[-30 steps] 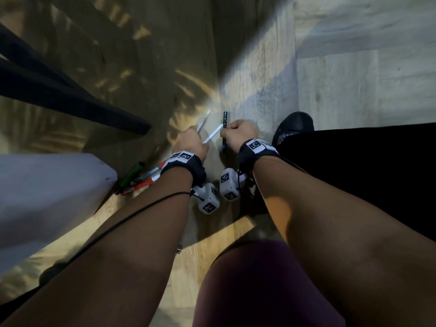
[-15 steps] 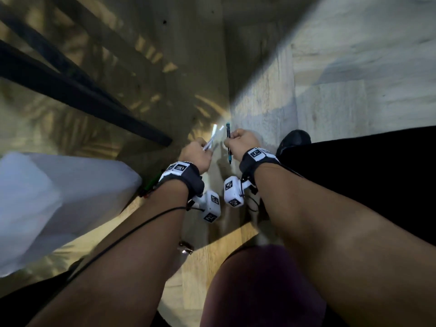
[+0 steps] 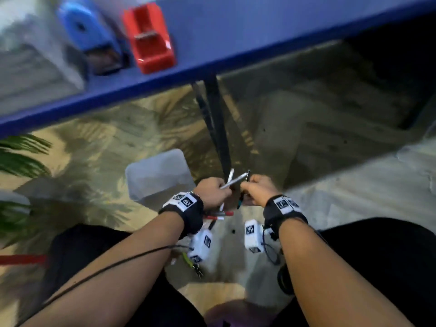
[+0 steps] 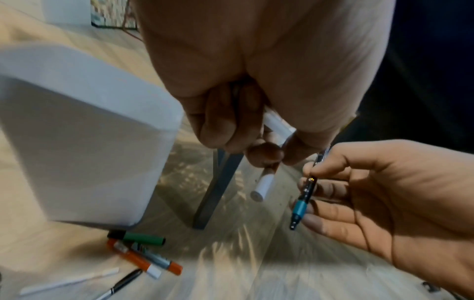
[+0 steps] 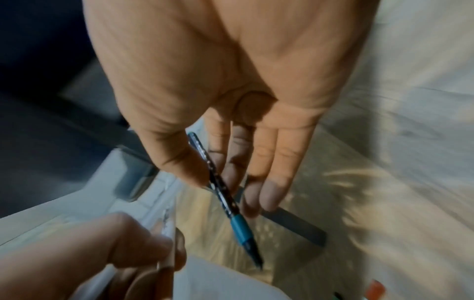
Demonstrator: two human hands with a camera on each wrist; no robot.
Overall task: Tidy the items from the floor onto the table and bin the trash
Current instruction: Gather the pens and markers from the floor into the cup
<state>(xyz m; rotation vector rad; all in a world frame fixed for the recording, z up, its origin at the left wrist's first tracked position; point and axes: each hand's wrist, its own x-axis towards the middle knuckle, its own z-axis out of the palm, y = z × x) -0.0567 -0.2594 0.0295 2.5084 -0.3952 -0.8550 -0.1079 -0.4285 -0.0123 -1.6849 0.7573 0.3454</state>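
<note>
My left hand [image 3: 219,188] grips two white pens [image 3: 232,179]; one white end [image 4: 263,188] sticks out below the curled fingers [image 4: 225,132]. Close beside it on the right, my right hand [image 3: 247,187] pinches a dark pen with a teal grip [image 4: 304,200] between thumb and forefinger, tip down, the other fingers [image 5: 271,182] straight. The same teal-grip pen [image 5: 225,194] shows in the right wrist view. On the floor below lie a green marker [image 4: 143,239], orange markers [image 4: 138,257], a white stick [image 4: 69,281] and a black pen [image 4: 123,284].
A white bin [image 3: 158,175] stands on the wooden floor left of my hands. A dark table leg [image 3: 218,128] rises just behind them. The blue table [image 3: 165,76] above carries a red tape dispenser [image 3: 148,36] and a blue stapler [image 3: 89,31]. Plant leaves [image 3: 18,156] reach in at far left.
Both hands have risen from the floor, still holding their pens. The view has tilted up, bringing the blue table into sight. The teal-grip pen now hangs tip down.
</note>
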